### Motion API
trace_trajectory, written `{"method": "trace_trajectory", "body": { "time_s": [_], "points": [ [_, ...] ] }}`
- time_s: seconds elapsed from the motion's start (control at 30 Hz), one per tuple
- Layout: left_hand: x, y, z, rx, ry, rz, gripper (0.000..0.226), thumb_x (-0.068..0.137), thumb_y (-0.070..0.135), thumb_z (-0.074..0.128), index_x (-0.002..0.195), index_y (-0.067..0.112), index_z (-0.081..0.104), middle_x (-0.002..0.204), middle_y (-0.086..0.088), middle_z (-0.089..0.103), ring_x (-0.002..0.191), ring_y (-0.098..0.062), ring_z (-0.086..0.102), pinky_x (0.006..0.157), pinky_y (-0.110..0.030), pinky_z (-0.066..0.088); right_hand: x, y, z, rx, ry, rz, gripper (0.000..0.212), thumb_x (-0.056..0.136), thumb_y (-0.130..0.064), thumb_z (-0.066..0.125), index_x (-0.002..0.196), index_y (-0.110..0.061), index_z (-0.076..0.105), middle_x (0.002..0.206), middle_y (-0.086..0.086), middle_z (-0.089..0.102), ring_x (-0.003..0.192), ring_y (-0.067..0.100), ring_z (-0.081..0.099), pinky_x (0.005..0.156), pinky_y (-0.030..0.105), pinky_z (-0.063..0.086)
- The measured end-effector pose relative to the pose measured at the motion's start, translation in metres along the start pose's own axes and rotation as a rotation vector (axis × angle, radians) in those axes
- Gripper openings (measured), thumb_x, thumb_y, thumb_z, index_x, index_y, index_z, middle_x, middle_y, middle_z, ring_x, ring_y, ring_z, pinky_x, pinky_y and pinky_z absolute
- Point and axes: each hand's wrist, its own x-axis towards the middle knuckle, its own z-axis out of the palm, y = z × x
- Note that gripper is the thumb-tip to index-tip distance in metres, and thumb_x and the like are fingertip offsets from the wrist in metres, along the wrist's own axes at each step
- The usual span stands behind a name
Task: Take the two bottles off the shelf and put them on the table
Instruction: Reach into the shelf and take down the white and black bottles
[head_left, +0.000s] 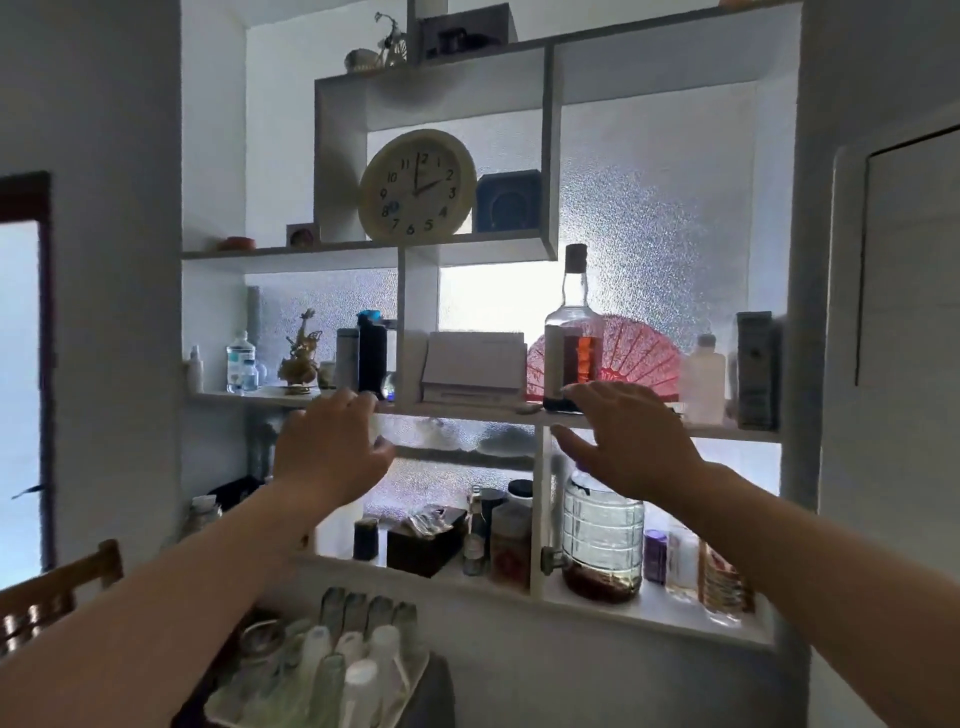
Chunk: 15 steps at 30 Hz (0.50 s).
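A tall clear glass bottle (573, 322) with a dark cap and an orange label stands on the middle shelf (467, 411), right of the white divider. A dark bottle with a blue top (372, 353) stands on the same shelf to the left of the divider. My right hand (628, 441) is raised with fingers spread just in front of the clear bottle's base, holding nothing. My left hand (332, 447) is lifted, fingers apart, just below the dark bottle, empty as well.
A red paper parasol (639, 358) and a white box (472, 369) flank the clear bottle. A round clock (417, 185) sits on the shelf above. A large glass jar (602, 540) stands on the shelf below. A tray of upturned cups (332, 670) lies beneath my arms.
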Motion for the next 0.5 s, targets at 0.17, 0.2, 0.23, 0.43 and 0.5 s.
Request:
{"method": "trace_trajectory", "body": {
  "time_s": [0.17,0.2,0.23,0.43,0.5],
  "points": [
    [0.036,-0.007,0.034,0.106,-0.019,-0.09,0.047,0.079,0.042,0.05,0.12,0.019,0.049,0.12,-0.006,0.058,0.105,-0.025,0.053,0.081,-0.039,0.043,0.051,0.031,0.062,0.109,-0.016,-0.092,0.047,0.088,-0.05,0.044,0.124,-0.02,0.049,0.124,0.003,0.06,0.116,0.022,0.05,0.1,0.036,0.031],
    [0.04,-0.011,0.039,0.129,-0.016,-0.107,0.048,0.079,0.042,0.05,0.121,0.019,0.048,0.121,-0.006,0.058,0.105,-0.025,0.053,0.082,-0.04,0.043,0.059,0.034,0.074,0.118,-0.017,-0.111,0.048,0.088,-0.05,0.044,0.125,-0.02,0.048,0.124,0.004,0.059,0.117,0.023,0.049,0.1,0.036,0.03],
    [0.044,-0.015,0.045,0.151,-0.015,-0.121,0.05,0.08,0.042,0.049,0.124,0.019,0.047,0.123,-0.005,0.057,0.106,-0.025,0.053,0.083,-0.04,0.043,0.068,0.036,0.087,0.128,-0.016,-0.126,0.049,0.088,-0.05,0.044,0.126,-0.02,0.047,0.125,0.003,0.059,0.118,0.023,0.048,0.1,0.036,0.029],
    [0.054,-0.041,0.074,0.247,-0.045,-0.192,0.048,0.078,0.042,0.049,0.12,0.019,0.05,0.118,-0.005,0.06,0.1,-0.024,0.056,0.083,-0.04,0.046,0.112,0.029,0.156,0.217,0.002,-0.203,0.051,0.087,-0.053,0.043,0.126,-0.021,0.049,0.129,0.002,0.056,0.122,0.022,0.044,0.102,0.035,0.027],
    [0.058,-0.055,0.082,0.277,-0.046,-0.216,0.047,0.078,0.043,0.049,0.118,0.018,0.052,0.115,-0.005,0.06,0.098,-0.024,0.056,0.08,-0.04,0.044,0.126,0.022,0.176,0.237,0.014,-0.235,0.051,0.087,-0.054,0.042,0.125,-0.021,0.05,0.129,0.001,0.056,0.122,0.021,0.045,0.104,0.036,0.026]
  ]
}}
